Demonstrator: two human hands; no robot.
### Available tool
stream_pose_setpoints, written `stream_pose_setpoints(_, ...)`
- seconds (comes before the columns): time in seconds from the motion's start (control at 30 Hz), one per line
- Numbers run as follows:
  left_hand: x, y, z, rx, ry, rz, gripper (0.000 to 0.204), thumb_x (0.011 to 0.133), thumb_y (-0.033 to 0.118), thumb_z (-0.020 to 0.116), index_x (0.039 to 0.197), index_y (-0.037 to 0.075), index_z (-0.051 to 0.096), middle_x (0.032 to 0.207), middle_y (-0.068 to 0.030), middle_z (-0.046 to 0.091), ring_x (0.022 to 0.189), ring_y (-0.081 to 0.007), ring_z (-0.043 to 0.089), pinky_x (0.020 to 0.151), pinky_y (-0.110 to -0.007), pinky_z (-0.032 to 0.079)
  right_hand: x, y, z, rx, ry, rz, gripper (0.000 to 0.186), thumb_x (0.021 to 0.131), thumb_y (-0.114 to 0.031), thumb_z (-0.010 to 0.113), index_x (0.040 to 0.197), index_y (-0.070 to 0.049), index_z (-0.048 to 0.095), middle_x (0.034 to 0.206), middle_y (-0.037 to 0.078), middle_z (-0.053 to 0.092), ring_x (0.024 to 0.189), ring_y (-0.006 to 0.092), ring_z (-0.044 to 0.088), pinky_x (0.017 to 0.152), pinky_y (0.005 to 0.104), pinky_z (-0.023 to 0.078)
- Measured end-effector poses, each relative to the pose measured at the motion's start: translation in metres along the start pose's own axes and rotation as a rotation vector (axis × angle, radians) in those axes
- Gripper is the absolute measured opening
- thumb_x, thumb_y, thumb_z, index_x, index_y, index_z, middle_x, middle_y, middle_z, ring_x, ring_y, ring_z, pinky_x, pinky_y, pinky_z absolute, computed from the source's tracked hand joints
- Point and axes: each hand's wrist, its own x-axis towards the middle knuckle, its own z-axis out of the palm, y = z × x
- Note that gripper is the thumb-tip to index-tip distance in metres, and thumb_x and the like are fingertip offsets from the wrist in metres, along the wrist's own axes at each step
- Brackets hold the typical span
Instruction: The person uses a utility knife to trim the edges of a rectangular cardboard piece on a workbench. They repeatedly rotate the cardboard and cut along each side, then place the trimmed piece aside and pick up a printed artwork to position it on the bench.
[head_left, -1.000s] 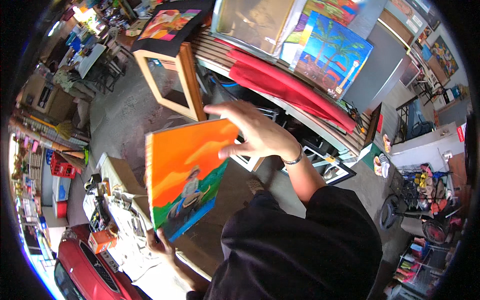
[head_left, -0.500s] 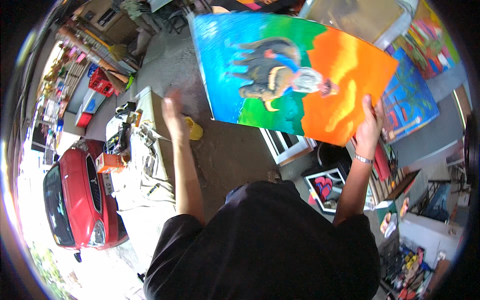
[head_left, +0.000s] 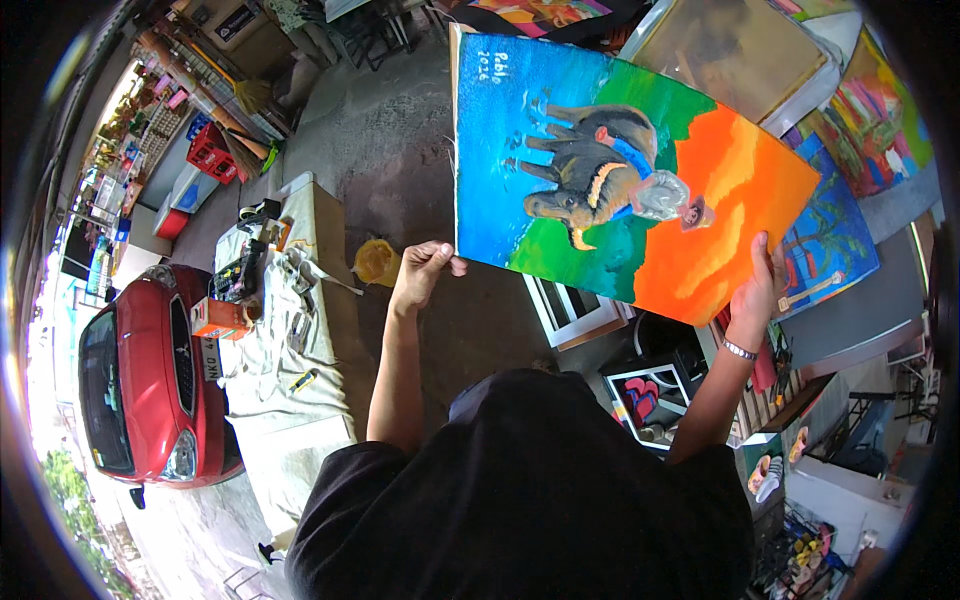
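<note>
A canvas painting is raised in front of me, turned sideways: a rider on a dark horned animal over blue, green and orange. My right hand, with a metal watch band at the wrist, grips its lower right edge, the fingertips showing on the painted side. At the lower left corner, my left hand is closed, thumb and fingers pinched against the canvas edge. Behind the right hand stands another painting, blue with palm trees.
To the left, a cloth-covered table bears tools and an orange box. A red car is beyond it. On the floor lie a yellow bucket and white frames. A framed brown panel is at the far right.
My left hand, blurred and apart from the painting before, has moved right to its lower left corner. The painting has shifted right and slightly nearer, still in my right hand.
</note>
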Motion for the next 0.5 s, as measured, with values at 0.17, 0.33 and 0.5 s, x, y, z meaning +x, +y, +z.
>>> stream_pose_setpoints(0.17,0.029,0.037,-0.010,0.132,0.332,0.026,0.033,0.098,0.028,0.060,0.108,-0.002,0.068,0.096,-0.0065,0.070,0.084,-0.0124,0.062,0.077,-0.028,0.050,0.005,-0.002,-0.008,-0.061,0.002,0.006,0.048,0.094,-0.020,0.064,0.135,0.002,0.049,0.129,0.010,0.058,0.116,0.0191,0.053,0.100,0.0335,0.040)
stream_pose_setpoints(0.33,0.064,0.114,0.064,-0.057,0.224,0.244,0.028,0.095,0.019,0.064,0.111,-0.004,0.066,0.102,-0.0075,0.069,0.090,-0.0112,0.061,0.082,-0.028,0.048,0.010,-0.001,-0.001,-0.063,-0.019,0.041,0.047,0.095,-0.018,0.063,0.135,0.002,0.050,0.129,0.009,0.059,0.117,0.0182,0.053,0.101,0.0334,0.039)
stream_pose_setpoints(0.5,0.076,0.110,0.050,-0.065,0.259,0.273,0.013,0.091,0.011,0.068,0.094,-0.002,0.068,0.085,-0.0060,0.068,0.077,-0.0109,0.061,0.074,-0.026,0.050,0.011,0.001,-0.001,-0.045,-0.032,0.074,0.044,0.095,-0.018,0.063,0.133,0.001,0.053,0.130,0.009,0.059,0.117,0.0178,0.053,0.101,0.0338,0.040)
